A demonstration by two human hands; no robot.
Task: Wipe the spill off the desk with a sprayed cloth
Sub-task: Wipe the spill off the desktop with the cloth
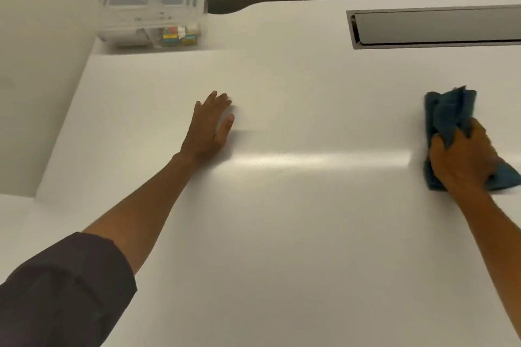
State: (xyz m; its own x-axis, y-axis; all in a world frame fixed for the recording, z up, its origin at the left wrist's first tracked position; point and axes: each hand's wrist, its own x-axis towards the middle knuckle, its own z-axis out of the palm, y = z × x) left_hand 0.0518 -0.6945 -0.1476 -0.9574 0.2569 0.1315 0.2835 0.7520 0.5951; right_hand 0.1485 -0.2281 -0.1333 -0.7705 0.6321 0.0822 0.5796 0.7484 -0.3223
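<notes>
A crumpled blue cloth lies on the white desk at the right, and my right hand presses down on it with fingers curled into the fabric. My left hand rests flat on the desk left of centre, fingers spread, holding nothing. A bright streak of reflected light runs across the desk between the two hands. No spill stands out on the surface. No spray bottle is in view.
A clear plastic storage box with small colourful items inside stands at the back left corner. A dark metal cable slot is set into the desk at the back right. A white partition wall borders the left side.
</notes>
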